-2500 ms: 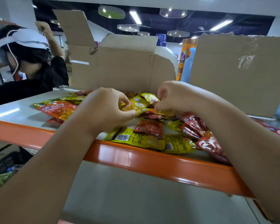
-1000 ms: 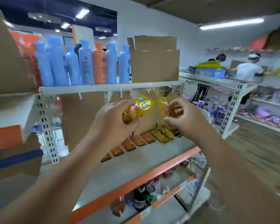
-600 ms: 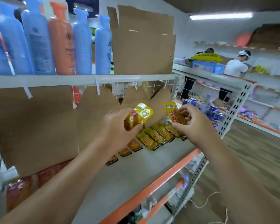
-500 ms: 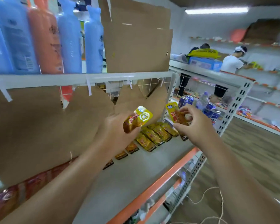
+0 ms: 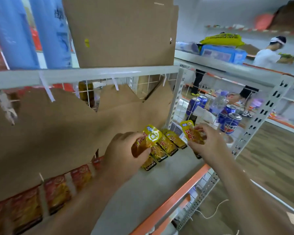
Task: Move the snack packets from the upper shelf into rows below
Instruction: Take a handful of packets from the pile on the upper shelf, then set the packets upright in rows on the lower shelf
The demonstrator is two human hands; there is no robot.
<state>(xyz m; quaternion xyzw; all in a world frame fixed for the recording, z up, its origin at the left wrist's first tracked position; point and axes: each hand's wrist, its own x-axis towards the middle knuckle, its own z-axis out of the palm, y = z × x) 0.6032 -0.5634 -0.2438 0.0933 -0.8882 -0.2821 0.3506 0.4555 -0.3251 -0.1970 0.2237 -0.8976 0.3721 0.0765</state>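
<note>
Just above the row of yellow packets (image 5: pixel 167 145) on the lower shelf (image 5: pixel 151 189), two more yellow packets are held in the air, one in each hand. At the row's left end, the left hand (image 5: pixel 124 156) has its fingers and thumb wrapped round the left packet (image 5: pixel 148 139), which is crumpled at its waist. At the row's right end, the right hand (image 5: pixel 209 146) pinches the right packet (image 5: pixel 190 133) between thumb and fingertips, with the label facing the camera. Neither packet touches the shelf yet.

To do this step well, I judge each packet should go down flat beside the row. It should lie printed face up, with its edges parallel to its neighbours (they lie side by side, all slanted the same way). The right packet looks best set at the row's right end, near the white upright post (image 5: pixel 176 102). It wants lowering gently so it does not nudge the ones already lying there. The left hand should ease its squeeze first, or the pouch may sit bowed.

Behind the row hangs torn cardboard (image 5: pixel 58 133). Further left of the row lie red packets (image 5: pixel 56 192). In front of the row runs the shelf's orange edge (image 5: pixel 176 199).
</note>
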